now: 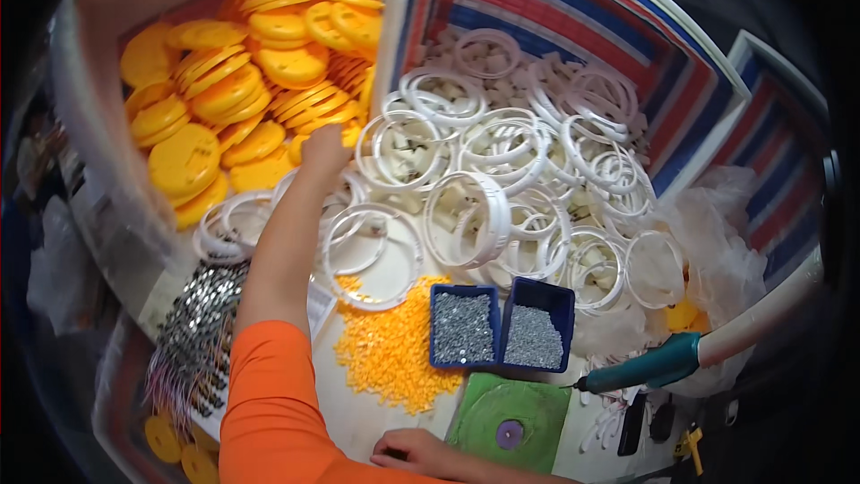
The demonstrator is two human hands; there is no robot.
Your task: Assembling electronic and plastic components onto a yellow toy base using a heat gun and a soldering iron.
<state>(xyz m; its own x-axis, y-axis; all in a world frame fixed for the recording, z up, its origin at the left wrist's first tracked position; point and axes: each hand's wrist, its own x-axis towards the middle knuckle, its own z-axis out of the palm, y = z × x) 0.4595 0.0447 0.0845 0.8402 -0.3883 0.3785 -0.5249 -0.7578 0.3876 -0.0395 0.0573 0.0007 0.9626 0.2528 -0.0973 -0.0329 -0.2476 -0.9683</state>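
My left hand (325, 151), at the end of an orange-sleeved arm, reaches forward to the near right edge of a heap of round yellow plastic discs (184, 161). Its fingers are hidden behind the back of the hand, so a grasp does not show. White plastic rings (399, 151) lie just right of it. Low in the picture, my right hand (417, 450) rests at the table's near edge with its fingers curled inward. Whatever they may hold is hidden. Beside that hand lies a green square block (511, 408) with a round purple centre.
Two blue trays (500, 360) of small metal screws stand behind the block, beside small yellow parts (385, 345). A teal power screwdriver (645, 366) points in from the right. Bundled wired parts (197, 332) lie at left. A white divider (391, 27) separates discs from rings.
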